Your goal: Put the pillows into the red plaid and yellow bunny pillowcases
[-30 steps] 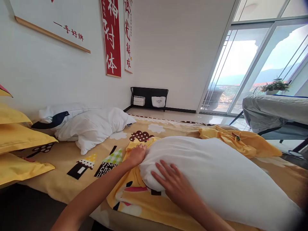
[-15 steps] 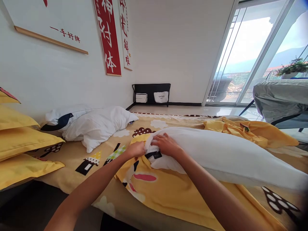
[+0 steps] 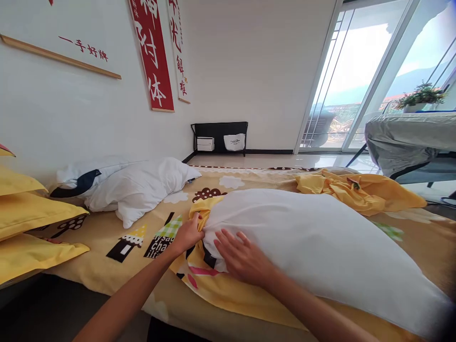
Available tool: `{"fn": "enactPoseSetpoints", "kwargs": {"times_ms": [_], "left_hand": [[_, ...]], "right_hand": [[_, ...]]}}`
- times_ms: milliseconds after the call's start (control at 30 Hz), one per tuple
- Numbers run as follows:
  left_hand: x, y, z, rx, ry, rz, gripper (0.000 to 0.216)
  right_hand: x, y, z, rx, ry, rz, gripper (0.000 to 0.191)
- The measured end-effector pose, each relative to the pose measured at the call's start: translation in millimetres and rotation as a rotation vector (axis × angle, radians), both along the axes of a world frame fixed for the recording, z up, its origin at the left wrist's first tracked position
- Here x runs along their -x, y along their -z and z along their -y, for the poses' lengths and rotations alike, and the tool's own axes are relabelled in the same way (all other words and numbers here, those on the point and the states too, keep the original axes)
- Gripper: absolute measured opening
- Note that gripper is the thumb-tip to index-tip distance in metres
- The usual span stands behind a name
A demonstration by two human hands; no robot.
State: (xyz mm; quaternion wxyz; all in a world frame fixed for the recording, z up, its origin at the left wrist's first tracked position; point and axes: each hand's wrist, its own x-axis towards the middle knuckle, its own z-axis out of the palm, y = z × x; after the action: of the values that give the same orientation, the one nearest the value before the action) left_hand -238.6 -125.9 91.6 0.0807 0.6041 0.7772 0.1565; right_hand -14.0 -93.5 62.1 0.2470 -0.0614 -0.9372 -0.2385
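Observation:
A long white pillow (image 3: pixel 302 232) lies across the bed, its left end against the bunched opening of a yellow pillowcase (image 3: pixel 228 297). My left hand (image 3: pixel 190 232) is closed on the gathered pillowcase edge at that end; the fingertips are partly hidden in the folds. Flat on the pillow's near side rests my right hand (image 3: pixel 242 256), fingers stretched out and holding nothing. Below the right fingers shows a dark label (image 3: pixel 209 259) on the pillow. Part of the pillowcase is spread under the pillow, with pink and black print.
Stacked yellow pillows (image 3: pixel 39 216) stand at the left edge. White pillows (image 3: pixel 138 190) lie by the wall. A crumpled yellow cloth (image 3: pixel 352 190) is beyond the long pillow. The patterned bedsheet (image 3: pixel 160 280) ends at a near edge. A grey-covered table (image 3: pixel 409 137) stands right.
My right hand has let go of the pillow's end and moved down to lie flat on its side. The left hand has shifted slightly left and down, and the label is now mostly covered.

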Motion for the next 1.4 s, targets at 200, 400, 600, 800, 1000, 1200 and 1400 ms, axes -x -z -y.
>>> {"fn": "enactPoseSetpoints", "kwargs": {"times_ms": [200, 400, 600, 800, 1000, 1200, 1400], "left_hand": [[-19, 21.0, 18, 0.048, 0.053, -0.227, 0.061], [-25, 17.2, 14, -0.201, 0.042, -0.487, 0.063], [-17, -10.2, -6, -0.217, 0.493, -0.596, 0.029], [3, -16.4, -9, -0.040, 0.625, -0.576, 0.016], [-13, 8.6, 3, -0.076, 0.548, -0.652, 0.028], [-35, 17.0, 7, -0.044, 0.655, -0.651, 0.031], [-76, -11.0, 20, -0.074, 0.707, -0.503, 0.022]], "right_hand": [[-1, 39.3, 4, -0.059, 0.011, -0.034, 0.040], [22, -14.9, -49, 0.061, 0.002, 0.141, 0.037], [28, -54.8, -78, 0.132, 0.040, 0.252, 0.036], [40, -59.7, -85, 0.188, 0.044, 0.270, 0.038], [35, -37.4, -71, 0.236, 0.040, 0.237, 0.054], [30, -18.8, -68, 0.227, 0.055, 0.226, 0.041], [50, -39.9, -79, 0.904, -0.009, 0.033, 0.015]]}}
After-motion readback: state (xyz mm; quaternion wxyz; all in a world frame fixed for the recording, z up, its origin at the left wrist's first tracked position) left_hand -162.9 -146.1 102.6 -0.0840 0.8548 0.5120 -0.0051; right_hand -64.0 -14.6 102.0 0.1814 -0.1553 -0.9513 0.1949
